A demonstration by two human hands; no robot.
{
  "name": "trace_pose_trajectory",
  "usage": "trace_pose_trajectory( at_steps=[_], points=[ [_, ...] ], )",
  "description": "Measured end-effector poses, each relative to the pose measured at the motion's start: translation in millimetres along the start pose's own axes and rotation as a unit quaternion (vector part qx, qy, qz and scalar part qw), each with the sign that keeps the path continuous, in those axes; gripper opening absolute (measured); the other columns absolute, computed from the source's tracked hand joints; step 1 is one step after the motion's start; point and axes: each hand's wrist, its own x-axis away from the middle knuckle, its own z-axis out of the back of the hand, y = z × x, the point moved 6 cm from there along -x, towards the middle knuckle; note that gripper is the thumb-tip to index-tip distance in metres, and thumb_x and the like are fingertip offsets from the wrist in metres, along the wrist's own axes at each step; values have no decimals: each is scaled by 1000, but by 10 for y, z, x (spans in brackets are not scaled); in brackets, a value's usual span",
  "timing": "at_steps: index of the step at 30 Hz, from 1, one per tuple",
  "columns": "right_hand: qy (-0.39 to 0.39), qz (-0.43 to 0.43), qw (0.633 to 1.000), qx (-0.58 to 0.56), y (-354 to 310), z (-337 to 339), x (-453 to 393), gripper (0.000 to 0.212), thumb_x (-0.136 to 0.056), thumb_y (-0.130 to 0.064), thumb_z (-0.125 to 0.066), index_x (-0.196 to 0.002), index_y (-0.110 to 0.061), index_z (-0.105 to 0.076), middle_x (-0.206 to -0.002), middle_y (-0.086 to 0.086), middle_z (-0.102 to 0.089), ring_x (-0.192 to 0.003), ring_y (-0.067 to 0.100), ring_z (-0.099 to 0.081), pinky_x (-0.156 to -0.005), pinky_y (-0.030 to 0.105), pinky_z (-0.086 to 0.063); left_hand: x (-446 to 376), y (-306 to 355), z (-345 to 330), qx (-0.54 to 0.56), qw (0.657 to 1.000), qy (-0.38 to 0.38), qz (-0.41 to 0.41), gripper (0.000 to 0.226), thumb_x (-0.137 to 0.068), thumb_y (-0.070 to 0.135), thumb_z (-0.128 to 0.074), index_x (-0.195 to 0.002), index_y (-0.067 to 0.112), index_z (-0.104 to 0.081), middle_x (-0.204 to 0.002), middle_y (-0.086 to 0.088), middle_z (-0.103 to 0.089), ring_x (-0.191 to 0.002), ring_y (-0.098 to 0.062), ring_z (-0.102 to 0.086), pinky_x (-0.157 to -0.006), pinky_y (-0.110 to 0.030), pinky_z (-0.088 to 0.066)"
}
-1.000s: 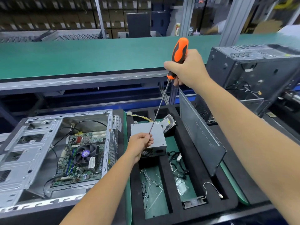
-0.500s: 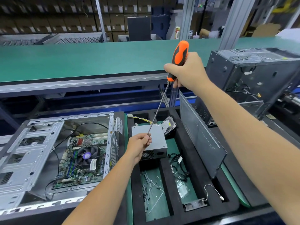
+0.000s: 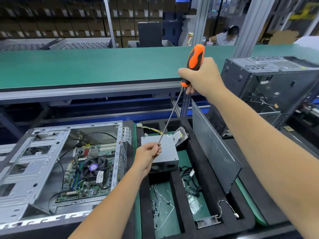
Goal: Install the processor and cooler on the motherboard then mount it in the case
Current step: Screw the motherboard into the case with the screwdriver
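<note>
The right hand [image 3: 203,78] grips the orange handle of a long screwdriver [image 3: 195,61], held up over the foam tray [image 3: 179,200]; the left hand [image 3: 148,157] pinches its tip. The motherboard [image 3: 91,171], with its cooler [image 3: 94,167], lies inside the open case [image 3: 34,169] at the left

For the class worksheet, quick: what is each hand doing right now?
Left hand: fingers pinch the screwdriver tip.
Right hand: grips its orange handle.
</note>
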Motion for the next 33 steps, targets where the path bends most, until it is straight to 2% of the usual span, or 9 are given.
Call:
trace_pose_trajectory(
  at_steps=[6, 14, 17, 24, 29, 33],
  points=[
    [31, 4, 999, -16, -59, 103, -63, 23, -86, -14, -63, -69, -8, -49, -58, 12, -60, -36, 19, -54, -39, 20, -42, 8, 118, -33, 22, 999, -35, -30, 18, -91, -8, -53, -92, 1, -69, -77, -7, -69, -70, -12, -64, -67, -18, -53],
    [28, 14, 999, -31, -108, 91, -71, 16, -86, -15, -63, -80, -2, -56, -64, 18, -61, -37, 19, -54, -38, 20, -43, 34, 234, -34, 35, 995, -77, -46, 23, -90, -10, -51, -97, 3, -69, -80, -8, -69, -75, -15, -63, -71, -20, -53],
    [26, 12, 999, -29, -102, 92, -75, 18, -87, -16, -63, -77, -3, -55, -62, 15, -61, -37, 17, -54, -39, 20, -43, 65, 234, -64, 31, 994, -97, -40, 23, -92, -9, -49, -101, 2, -68, -82, -7, -69, -79, -16, -63, -73, -22, -53],
    [16, 9, 1000, -25, -59, 78, -53, 23, -86, -15, -63, -68, -8, -51, -60, 12, -62, -36, 17, -55, -39, 20, -42, 123, 251, -113, 16, 991, -124, -37, 26, -95, -7, -44, -108, 2, -64, -88, -4, -70, -88, -18, -65, -89, -29, -50],
    [1, 4, 1000, -22, -36, 35, -28, 22, -86, -16, -64, -72, -5, -53, -62, 14, -63, -38, 18, -55, -40, 21, -43, 119, 293, -143, -21, 991, -126, -43, 21, -97, 5, -47, -105, 4, -66, -90, -5, -72, -89, -16, -66, -89, -29, -49],
    [-5, 28, 999, -19, -122, -11, -56, 25, -87, -19, -65, -70, -7, -52, -62, 12, -62, -38, 16, -57, -41, 22, -44, 103, 434, -157, -94, 985, -116, -80, 21, -94, 0, -52, -90, 8, -71, -85, -3, -72, -83, -16, -64, -88, -32, -48]
  ],
)
